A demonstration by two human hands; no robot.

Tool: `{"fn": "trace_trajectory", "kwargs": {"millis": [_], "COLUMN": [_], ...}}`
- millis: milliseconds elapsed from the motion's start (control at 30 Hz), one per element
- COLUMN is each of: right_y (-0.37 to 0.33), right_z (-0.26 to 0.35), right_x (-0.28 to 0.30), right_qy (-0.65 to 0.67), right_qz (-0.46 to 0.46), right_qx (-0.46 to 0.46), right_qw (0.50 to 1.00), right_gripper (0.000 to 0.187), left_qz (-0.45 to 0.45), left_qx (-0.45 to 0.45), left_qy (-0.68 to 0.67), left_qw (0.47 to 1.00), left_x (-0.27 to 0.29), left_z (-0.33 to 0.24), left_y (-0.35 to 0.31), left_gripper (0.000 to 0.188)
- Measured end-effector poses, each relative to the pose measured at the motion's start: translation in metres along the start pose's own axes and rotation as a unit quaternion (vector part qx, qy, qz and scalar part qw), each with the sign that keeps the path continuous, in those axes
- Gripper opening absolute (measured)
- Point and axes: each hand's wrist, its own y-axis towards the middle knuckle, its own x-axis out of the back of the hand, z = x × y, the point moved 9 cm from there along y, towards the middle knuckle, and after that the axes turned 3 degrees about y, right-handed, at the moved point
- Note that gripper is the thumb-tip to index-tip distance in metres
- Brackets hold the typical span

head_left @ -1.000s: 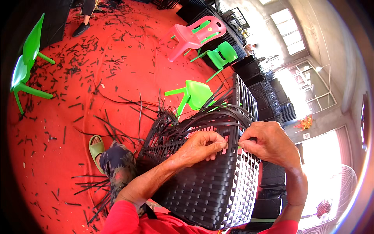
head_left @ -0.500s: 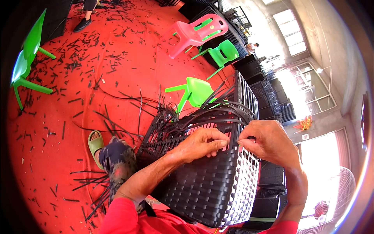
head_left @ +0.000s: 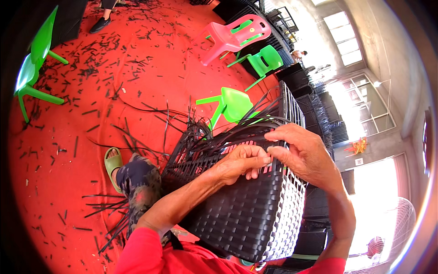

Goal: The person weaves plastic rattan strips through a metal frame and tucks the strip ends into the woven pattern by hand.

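Observation:
A black woven piece of flat plastic strips, box-shaped, leans before me, tightly woven on its near part. Its far part is an open frame of slats, with long loose black strips arching off it. At the weave's upper edge, near the corner, my left hand is closed, thumb against curled fingers; what lies between them is hidden. Just right of it, my right hand has thumb and forefinger apart, the thumb tip close to the left fingertips. No strip shows clearly held in the right hand.
Black strip scraps litter the red floor. A low green seat stands just beyond the woven piece; green chairs and a pink chair are farther off. Stacked black woven pieces line the right. A fan stands lower right.
My right hand has opened from a pinch, its forefinger lifting away from the thumb and moving up and left. The left hand stays closed in nearly the same place.

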Motion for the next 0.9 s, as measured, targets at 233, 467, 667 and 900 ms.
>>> {"fn": "trace_trajectory", "kwargs": {"millis": [233, 467, 667, 900], "right_y": [-0.079, -0.141, -0.175, -0.177], "right_z": [0.046, 0.007, -0.057, -0.137], "right_x": [-0.039, -0.035, -0.015, -0.021], "right_qy": [-0.027, 0.038, 0.245, 0.076], "right_qz": [0.096, 0.048, 0.002, -0.010], "right_qx": [0.152, 0.122, -0.030, -0.098], "right_qw": [0.983, 0.991, 0.969, 0.992], "right_gripper": [0.016, 0.010, 0.007, 0.014], "left_qz": [-0.019, -0.103, -0.035, -0.010], "left_qx": [-0.069, 0.007, 0.127, 0.130], "left_qy": [0.002, 0.174, 0.141, 0.068], "left_qw": [0.997, 0.979, 0.981, 0.989], "left_x": [-0.023, -0.002, -0.033, -0.057], "left_z": [0.019, 0.056, 0.121, 0.176], "left_y": [0.002, -0.002, 0.014, 0.035], "left_gripper": [0.019, 0.025, 0.025, 0.025]}}
